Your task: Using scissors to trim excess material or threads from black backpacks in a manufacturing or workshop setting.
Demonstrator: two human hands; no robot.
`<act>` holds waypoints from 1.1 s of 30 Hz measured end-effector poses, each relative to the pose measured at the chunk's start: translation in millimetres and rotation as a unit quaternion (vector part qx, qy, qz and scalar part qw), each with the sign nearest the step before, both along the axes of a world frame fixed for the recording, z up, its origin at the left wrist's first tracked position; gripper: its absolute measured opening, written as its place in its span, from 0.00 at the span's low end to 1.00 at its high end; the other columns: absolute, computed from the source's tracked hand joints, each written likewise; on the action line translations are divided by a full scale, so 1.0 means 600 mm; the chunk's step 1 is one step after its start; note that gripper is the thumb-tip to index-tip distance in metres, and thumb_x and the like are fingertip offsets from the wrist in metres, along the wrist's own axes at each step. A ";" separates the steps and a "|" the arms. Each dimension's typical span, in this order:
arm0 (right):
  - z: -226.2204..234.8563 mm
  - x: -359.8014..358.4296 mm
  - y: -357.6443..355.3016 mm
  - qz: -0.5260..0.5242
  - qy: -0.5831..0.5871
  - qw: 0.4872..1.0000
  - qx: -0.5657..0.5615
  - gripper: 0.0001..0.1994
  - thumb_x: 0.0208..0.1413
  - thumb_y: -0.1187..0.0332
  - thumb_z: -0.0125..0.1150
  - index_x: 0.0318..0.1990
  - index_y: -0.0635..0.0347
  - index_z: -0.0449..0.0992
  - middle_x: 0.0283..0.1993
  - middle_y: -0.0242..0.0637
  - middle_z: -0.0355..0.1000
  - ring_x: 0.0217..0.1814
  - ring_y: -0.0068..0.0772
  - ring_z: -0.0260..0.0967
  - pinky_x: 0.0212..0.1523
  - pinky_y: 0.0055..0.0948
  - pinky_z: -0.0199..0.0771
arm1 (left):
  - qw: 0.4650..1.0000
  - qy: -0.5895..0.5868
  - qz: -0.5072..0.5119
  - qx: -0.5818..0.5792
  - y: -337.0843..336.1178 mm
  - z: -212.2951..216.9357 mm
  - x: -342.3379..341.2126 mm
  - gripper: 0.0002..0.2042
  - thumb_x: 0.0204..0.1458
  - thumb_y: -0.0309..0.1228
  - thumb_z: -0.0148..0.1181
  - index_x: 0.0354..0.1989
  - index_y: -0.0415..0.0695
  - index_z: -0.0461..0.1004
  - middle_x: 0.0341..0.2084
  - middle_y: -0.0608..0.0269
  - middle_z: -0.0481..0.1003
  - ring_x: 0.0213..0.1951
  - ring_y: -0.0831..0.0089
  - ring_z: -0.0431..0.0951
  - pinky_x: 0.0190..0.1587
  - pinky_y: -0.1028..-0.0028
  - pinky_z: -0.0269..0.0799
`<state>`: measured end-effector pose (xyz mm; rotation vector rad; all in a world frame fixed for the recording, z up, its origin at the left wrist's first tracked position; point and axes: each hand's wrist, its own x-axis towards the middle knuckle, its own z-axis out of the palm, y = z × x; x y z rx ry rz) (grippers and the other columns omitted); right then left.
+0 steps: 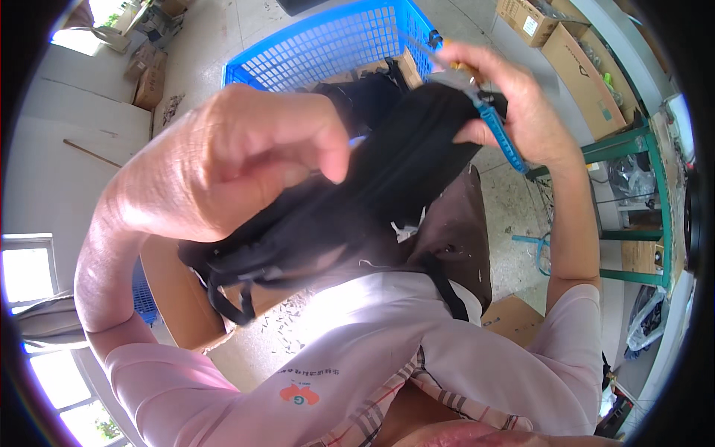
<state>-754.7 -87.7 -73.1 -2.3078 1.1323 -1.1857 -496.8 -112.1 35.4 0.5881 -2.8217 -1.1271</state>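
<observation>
A black fabric piece with a strap, like a bag (395, 164), lies across my lap. My left hand (246, 156) is over its left part with fingers curled in and thumb near the forefinger. Whatever those fingers may pinch is too small to make out. Farther right, my right hand (521, 97) is closed around a blue-handled tool (503, 138) with a metal head, its exact kind unclear. The right thumb rests by the bag's far end. A loose black strap (234, 302) hangs at the bag's near left.
Ahead stands a blue plastic basket (313, 56) with black fabric items in it. An open cardboard box (179, 298) is at my left. On the right are a green-framed rack (659, 201) and cardboard boxes (585, 78). Dark scraps (283, 324) litter the floor.
</observation>
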 end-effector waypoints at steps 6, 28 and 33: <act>-0.071 0.000 0.025 0.045 -0.164 0.912 0.373 0.30 0.31 0.86 0.63 0.48 0.59 0.64 0.38 0.27 0.65 0.42 0.24 0.62 0.45 0.24 0.70 | 0.999 -0.010 -0.020 0.042 0.002 -0.077 -0.010 0.07 0.43 0.16 0.46 0.30 0.38 0.68 0.20 0.67 0.67 0.23 0.82 0.67 0.27 0.83 0.60; -0.135 0.053 0.211 -0.250 0.160 0.952 -0.078 0.27 0.32 0.75 0.62 0.47 0.58 0.65 0.26 0.38 0.65 0.26 0.40 0.63 0.28 0.33 0.64 | 0.885 0.211 0.411 -0.061 -0.097 -0.251 0.082 0.10 0.45 0.24 0.56 0.37 0.36 0.72 0.28 0.66 0.75 0.32 0.83 0.69 0.37 0.81 0.63; -0.236 0.046 0.268 -0.143 0.108 0.979 0.100 0.27 0.30 0.72 0.63 0.46 0.58 0.66 0.26 0.37 0.67 0.26 0.37 0.65 0.27 0.33 0.67 | 0.874 0.293 0.388 0.002 -0.114 -0.272 0.109 0.08 0.46 0.22 0.56 0.36 0.38 0.74 0.26 0.73 0.73 0.30 0.86 0.67 0.38 0.84 0.61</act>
